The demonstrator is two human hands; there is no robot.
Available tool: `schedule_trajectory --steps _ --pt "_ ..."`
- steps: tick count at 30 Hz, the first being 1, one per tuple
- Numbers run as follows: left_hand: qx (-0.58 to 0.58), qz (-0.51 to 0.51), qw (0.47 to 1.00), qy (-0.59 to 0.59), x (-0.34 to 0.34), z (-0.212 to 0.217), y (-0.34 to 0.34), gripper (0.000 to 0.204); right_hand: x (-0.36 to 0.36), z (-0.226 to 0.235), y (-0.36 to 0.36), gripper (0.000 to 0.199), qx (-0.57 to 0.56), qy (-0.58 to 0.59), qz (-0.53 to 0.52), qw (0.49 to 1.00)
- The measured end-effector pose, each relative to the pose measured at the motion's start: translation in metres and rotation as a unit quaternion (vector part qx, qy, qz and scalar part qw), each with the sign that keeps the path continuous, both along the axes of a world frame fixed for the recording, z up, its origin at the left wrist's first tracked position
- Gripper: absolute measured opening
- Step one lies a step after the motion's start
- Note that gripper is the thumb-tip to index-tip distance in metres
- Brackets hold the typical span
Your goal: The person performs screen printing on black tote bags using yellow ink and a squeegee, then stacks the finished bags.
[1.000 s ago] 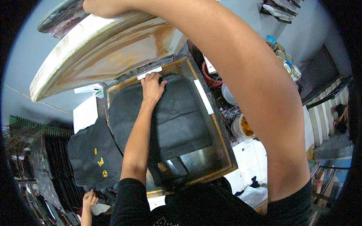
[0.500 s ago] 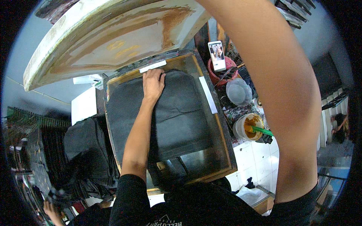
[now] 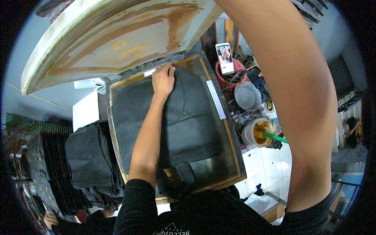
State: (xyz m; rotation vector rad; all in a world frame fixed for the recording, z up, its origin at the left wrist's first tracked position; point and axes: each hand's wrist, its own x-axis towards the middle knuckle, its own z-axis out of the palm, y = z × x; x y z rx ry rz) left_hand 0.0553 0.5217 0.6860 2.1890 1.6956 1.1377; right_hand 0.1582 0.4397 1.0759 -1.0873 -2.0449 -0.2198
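Observation:
A black fabric bag lies flat on a wood-edged, glass-like board, with creases across its right half. My left hand is at the bag's far edge, fingers curled together on it beside a white strip. A strap-like black piece hangs at the near end of the board. Above the far side, a screen printing frame is tilted up, its mesh smeared brown with yellow marks. My right arm reaches up past the frame's right side; the hand is outside the picture.
Right of the board stand a phone in a pink basket, a clear bowl and a tub of brown-yellow ink with a green-handled tool. Stacked black bags are on the left. At lower left shows another person's hand.
My left hand has slid slightly farther away and to the right along the bag's far edge, now covering part of the white strip. The raised frame has shifted a little.

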Motion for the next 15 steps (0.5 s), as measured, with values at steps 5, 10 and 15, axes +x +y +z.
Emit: schedule_trajectory --steps 5,10,15 --pt "-0.030 0.036 0.996 0.071 0.019 -0.002 0.011 0.028 -0.019 -0.006 0.006 0.029 0.017 0.038 -0.090 0.995" --pt "-0.067 0.012 0.989 0.129 0.042 0.010 -0.034 0.089 0.001 -0.006 0.004 0.029 0.023 -0.008 -0.017 1.000" --pt "-0.244 0.064 0.956 0.152 0.050 -0.001 -0.042 0.129 0.003 -0.003 0.001 0.028 0.023 -0.011 0.006 1.000"
